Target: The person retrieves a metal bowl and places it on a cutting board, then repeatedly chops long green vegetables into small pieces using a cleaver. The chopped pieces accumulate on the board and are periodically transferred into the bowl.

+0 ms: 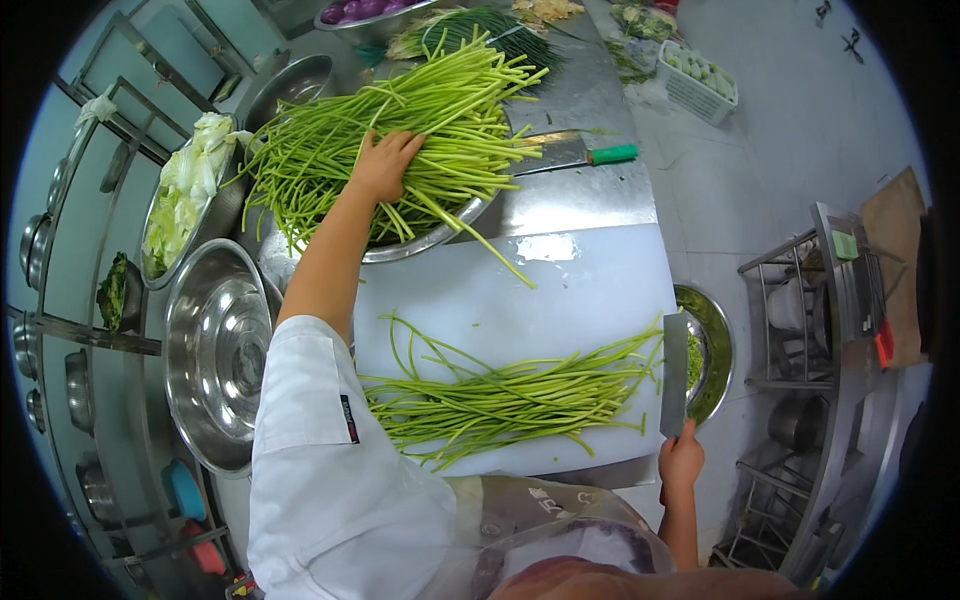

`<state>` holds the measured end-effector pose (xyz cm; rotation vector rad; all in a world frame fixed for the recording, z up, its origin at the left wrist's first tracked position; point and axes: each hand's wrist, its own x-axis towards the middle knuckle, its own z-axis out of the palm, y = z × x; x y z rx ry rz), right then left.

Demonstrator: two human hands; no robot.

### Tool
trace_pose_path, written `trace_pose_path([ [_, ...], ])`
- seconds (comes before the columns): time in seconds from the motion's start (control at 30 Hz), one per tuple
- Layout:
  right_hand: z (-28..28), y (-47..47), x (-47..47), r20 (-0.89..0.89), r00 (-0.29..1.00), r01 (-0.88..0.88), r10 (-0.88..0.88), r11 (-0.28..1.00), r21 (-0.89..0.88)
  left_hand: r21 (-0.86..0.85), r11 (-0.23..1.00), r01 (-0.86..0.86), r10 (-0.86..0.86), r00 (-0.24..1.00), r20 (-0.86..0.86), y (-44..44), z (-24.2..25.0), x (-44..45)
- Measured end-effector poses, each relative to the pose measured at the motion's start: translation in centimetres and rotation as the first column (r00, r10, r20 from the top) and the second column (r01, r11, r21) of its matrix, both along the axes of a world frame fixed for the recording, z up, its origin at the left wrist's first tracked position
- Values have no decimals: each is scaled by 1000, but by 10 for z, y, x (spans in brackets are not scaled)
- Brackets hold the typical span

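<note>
My left hand (386, 166) rests on a large heap of green garlic scapes (450, 97), which overflows a metal basin (420, 247). Its fingers bend over the stems, and the picture does not settle whether they grip any. In my right hand (681, 457) is the handle of a cleaver (674, 375), its broad blade at the right edge of a white cutting board (480, 292). A loose bundle of scapes (510, 401) lies across the board's near half. Beyond that edge, lower down, a metal bowl (718, 375) holds chopped green pieces.
A second cleaver with a green handle (613, 154) lies beyond the board on the metal table (592, 195). At left stand a steel basin (217, 352) and a container of cabbage leaves (191, 187). A white basket (694, 97) sits on the floor; a metal rack (795, 300) stands right.
</note>
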<state>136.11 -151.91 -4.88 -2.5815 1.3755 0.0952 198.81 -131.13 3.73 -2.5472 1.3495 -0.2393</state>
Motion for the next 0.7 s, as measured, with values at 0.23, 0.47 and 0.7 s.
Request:
trace_pose_path([
  [0.23, -1, 0, -1, 42, 999, -26, 27, 999, -20, 189, 968, -165, 213, 940, -267, -17, 17, 22],
  [0.47, 1, -2, -3, 9, 1000, -9, 9, 1000, -1, -269, 936, -228, 46, 836, -547, 5, 72, 51],
  [0.7, 1, -3, -3, 31, 999, 6, -7, 1000, 31, -761, 535, -366, -113, 862, -494, 21, 144, 17],
])
